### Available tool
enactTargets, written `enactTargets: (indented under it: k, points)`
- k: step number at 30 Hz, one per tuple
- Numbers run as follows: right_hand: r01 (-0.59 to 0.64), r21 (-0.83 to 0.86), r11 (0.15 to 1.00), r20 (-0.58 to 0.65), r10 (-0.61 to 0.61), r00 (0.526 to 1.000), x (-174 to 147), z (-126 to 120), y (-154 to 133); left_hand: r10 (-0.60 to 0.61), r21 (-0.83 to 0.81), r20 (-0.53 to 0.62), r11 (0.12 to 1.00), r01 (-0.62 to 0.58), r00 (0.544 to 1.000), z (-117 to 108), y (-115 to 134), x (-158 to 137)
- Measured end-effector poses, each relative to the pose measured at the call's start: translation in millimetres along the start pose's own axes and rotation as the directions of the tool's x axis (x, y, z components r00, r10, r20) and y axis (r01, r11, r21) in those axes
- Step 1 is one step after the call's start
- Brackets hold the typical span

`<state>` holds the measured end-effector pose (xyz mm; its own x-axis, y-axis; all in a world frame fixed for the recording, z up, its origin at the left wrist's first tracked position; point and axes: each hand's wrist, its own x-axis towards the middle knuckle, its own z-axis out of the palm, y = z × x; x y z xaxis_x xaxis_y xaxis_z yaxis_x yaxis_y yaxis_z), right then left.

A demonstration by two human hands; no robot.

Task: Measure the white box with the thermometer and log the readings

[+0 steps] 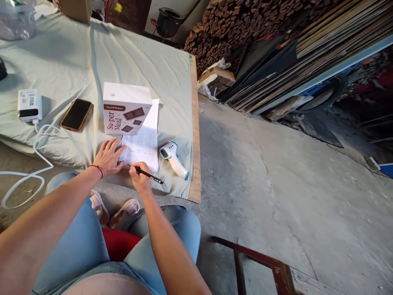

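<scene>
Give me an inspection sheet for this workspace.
Surface: low table under a pale cloth.
Job's things: sheet with printed rows; black pen.
Clutter: box on the sheet's far end, phone, thermometer, white charger.
Grippers: left hand flat on the sheet's left edge; right hand holds the pen, tip on the sheet.
Cables: white cable from the charger, off the near edge.
Surroundings: concrete floor, stacked wood, leaning boards.

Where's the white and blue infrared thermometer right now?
In the head view, the white and blue infrared thermometer lies on the pale green cloth, just right of the printed paper sheet and near the wooden board's right edge.
</scene>
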<state>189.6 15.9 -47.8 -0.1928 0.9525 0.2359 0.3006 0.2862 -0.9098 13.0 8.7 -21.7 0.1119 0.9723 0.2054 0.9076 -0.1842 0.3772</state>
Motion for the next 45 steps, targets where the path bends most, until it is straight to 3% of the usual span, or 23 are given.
enactTargets:
  k: [15,28,39,45]
  points:
    - [0.242,-0.159,0.957,-0.061,-0.254,0.965,-0.2,5.0,11.8,-0.023,0.300,0.083,0.954,-0.003,0.996,-11.1,14.2,-2.2]
    - [0.127,-0.096,0.987,-0.045,-0.131,0.990,-0.1,3.8,14.7,-0.021,0.302,0.080,0.953,-0.004,0.997,-8.8,12.1,-1.6]
    - [0.276,-0.173,0.946,-0.084,-0.293,0.952,0.5,4.2,12.9,-0.004,0.312,0.070,0.950,-0.019,0.998,-7.9,10.8,-1.0]
    - [0.249,-0.188,0.950,-0.066,-0.266,0.962,0.2,3.9,14.3,0.002,0.330,0.068,0.944,-0.025,0.998,-6.8,10.5,-0.6]
